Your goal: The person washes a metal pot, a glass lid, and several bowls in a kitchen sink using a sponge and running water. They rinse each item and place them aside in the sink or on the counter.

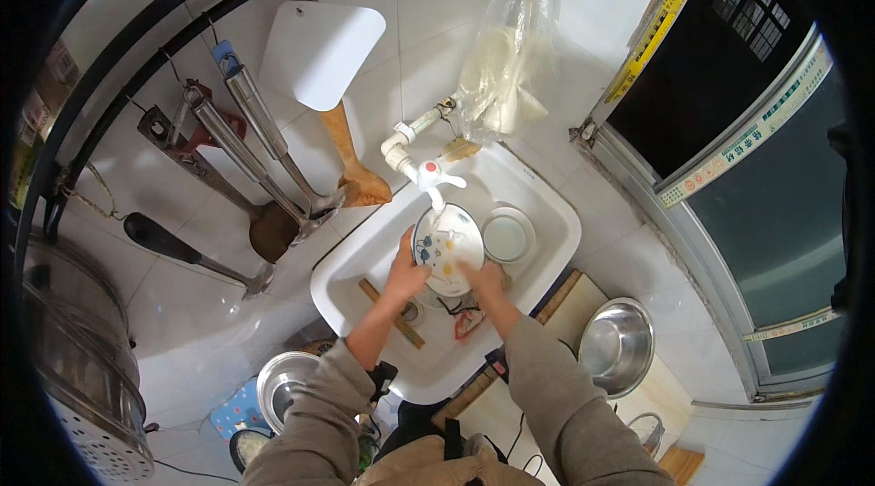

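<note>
My left hand [409, 272] grips the left rim of a white plate or shallow bowl [448, 246] with blue and yellow patterns. It is held tilted beneath a white plastic tap [432, 178], and water seems to run onto it. At the lower right of its face is my right hand [484, 281], slightly blurred; whether it holds anything I cannot tell. A round white bowl [506, 235] with liquid rests in the white sink [437, 387], right of the plate. Chopsticks [392, 314] lie across the drain on the left. A red and clear crumpled item [467, 324] lies below the plate.
Ladles, a spatula [273, 231] and a white board [321, 52] hang from a black rail at the left. A plastic bag [506, 69] hangs behind the tap. Steel basins stand right [616, 348] and lower left [281, 387] of the sink. A window [759, 212] is at the right.
</note>
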A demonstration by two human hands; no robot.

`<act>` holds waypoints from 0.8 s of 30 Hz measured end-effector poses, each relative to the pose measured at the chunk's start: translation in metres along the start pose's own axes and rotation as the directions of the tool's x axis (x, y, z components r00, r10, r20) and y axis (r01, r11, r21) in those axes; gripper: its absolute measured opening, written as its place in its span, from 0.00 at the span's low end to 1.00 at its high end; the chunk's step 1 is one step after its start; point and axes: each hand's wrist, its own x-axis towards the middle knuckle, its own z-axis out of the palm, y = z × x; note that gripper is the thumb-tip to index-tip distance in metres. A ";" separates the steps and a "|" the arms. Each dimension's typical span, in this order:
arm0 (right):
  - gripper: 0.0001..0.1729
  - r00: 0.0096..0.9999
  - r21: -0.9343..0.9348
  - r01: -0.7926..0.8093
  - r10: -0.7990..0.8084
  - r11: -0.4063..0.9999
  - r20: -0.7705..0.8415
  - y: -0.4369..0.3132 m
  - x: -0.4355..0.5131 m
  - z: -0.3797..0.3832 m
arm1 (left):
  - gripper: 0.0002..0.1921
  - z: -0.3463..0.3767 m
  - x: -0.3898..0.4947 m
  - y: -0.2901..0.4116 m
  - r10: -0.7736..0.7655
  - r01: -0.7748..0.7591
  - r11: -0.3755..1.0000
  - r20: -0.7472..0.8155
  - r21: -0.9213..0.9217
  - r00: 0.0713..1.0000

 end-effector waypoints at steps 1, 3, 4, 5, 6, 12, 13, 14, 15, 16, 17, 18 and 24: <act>0.22 0.997 -0.070 -0.001 -0.004 0.998 -0.071 0.000 0.000 -0.001 | 0.39 -0.002 0.000 0.005 -0.016 0.015 1.000 0.032 0.022 0.999; 0.21 0.990 0.136 -0.132 0.123 0.982 0.068 -0.003 -0.004 -0.006 | 0.34 -0.010 -0.002 0.013 -0.149 0.147 0.987 0.019 0.065 0.989; 0.21 0.963 0.322 -0.238 0.179 0.916 0.202 -0.005 -0.009 -0.008 | 0.32 -0.013 -0.002 0.015 -0.173 0.172 0.985 0.021 0.030 0.985; 0.22 0.966 0.378 -0.203 0.121 0.903 0.230 -0.007 -0.017 -0.010 | 0.31 -0.016 -0.002 0.015 -0.195 0.196 0.981 0.025 -0.004 0.980; 0.22 0.951 0.443 -0.198 0.062 0.874 0.302 -0.010 -0.025 -0.013 | 0.29 -0.018 -0.001 0.012 -0.170 0.172 0.984 0.044 -0.043 0.984; 0.19 0.947 -0.383 0.317 -0.268 0.868 0.177 -0.059 -0.035 -0.035 | 0.20 -0.035 0.007 -0.039 -0.386 0.420 0.878 0.181 -0.229 0.905; 0.20 0.923 -0.602 0.373 -0.348 0.706 0.163 -0.064 -0.039 -0.036 | 0.20 -0.035 0.011 -0.048 -0.406 0.431 0.877 0.152 -0.214 0.901; 0.20 0.917 -0.685 0.376 -0.358 0.624 0.177 -0.068 -0.041 -0.037 | 0.20 -0.032 0.014 -0.056 -0.366 0.393 0.886 0.147 -0.248 0.919; 0.20 0.924 -0.696 0.349 -0.356 0.627 0.142 -0.069 -0.045 -0.036 | 0.20 -0.029 0.016 -0.061 -0.368 0.389 0.879 0.126 -0.275 0.921; 0.20 0.916 -0.685 0.367 -0.375 0.629 0.146 -0.068 -0.048 -0.037 | 0.20 -0.026 0.019 -0.064 -0.386 0.403 0.863 0.116 -0.305 0.915; 0.20 0.920 -0.687 0.335 -0.383 0.645 0.089 -0.065 -0.050 -0.036 | 0.20 -0.024 0.020 -0.065 -0.386 0.384 0.892 0.038 -0.239 0.922; 0.21 0.909 -0.668 0.349 -0.411 0.657 0.071 -0.060 -0.051 -0.037 | 0.20 -0.022 0.022 -0.063 -0.395 0.385 0.906 -0.030 -0.176 0.918; 0.17 0.928 -0.076 0.357 -0.362 0.931 -0.082 -0.023 -0.014 -0.041 | 0.20 -0.015 0.005 -0.022 0.058 0.034 0.888 -0.186 0.458 0.981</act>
